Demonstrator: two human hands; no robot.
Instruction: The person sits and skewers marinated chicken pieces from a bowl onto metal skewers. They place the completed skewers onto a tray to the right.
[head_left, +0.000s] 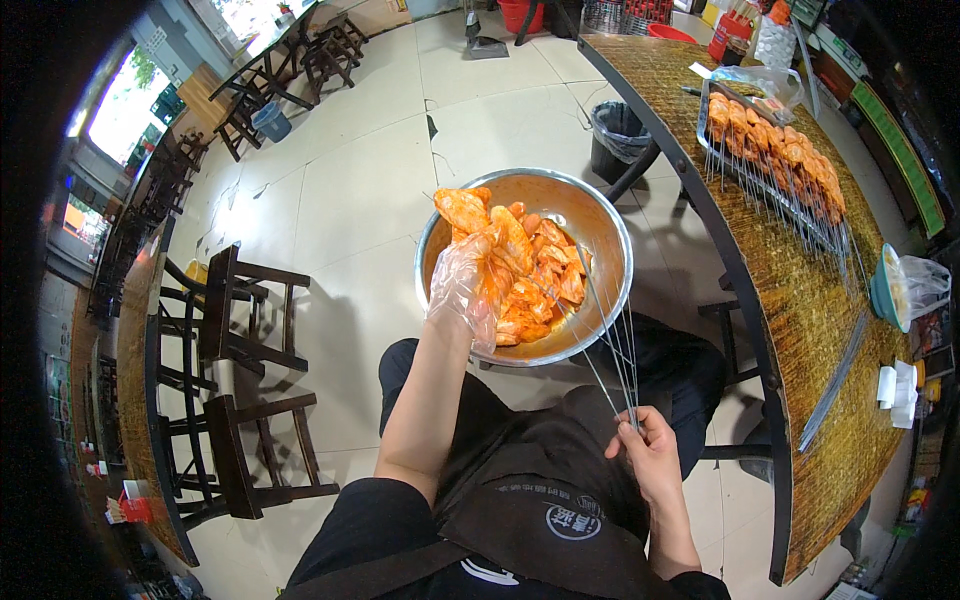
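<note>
My left hand (459, 281), in a clear plastic glove, grips orange marinated chicken wings (511, 238) above the left side of a steel bowl (611, 247). A thin metal tip pokes out past the upper wing. Bare, my right hand (643, 446) pinches the lower ends of several thin metal skewers (628, 367), which fan upward over the bowl's right rim. One of them slants towards the wings in my left hand; the fingers and meat hide where it enters. More marinated chicken pieces (551, 270) lie in the bowl, in reddish liquid.
On the wooden table (750, 247) at right, a metal tray (705, 127) bears skewered chicken. Loose skewers (832, 382), a teal bowl (887, 289) and white paper (898, 394) lie nearer. A lined bin (619, 139) stands behind the bowl; wooden stools (255, 450) are at left.
</note>
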